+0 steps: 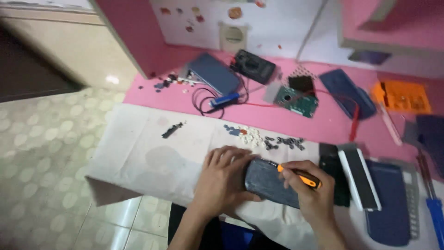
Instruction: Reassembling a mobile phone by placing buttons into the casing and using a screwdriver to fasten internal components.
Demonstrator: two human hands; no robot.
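My left hand (224, 178): fingers curled over left end of dark grey-blue rectangular plastic casing (270, 184), pinning it on white cloth (138, 153). Casing long axis: runs left to right, dipping toward my right. My right hand (311, 194): closed round orange-handled screwdriver (300, 176), shaft aimed left at casing's upper edge; tip contact not discernible. Casing lies between both hands; left hand has firmer hold. Loose white and dark keypad buttons (266, 139) just beyond.

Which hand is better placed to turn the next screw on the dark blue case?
Probably the right hand: it grips the orange-handled screwdriver, tip at the case. The left hand steadies the case's end.
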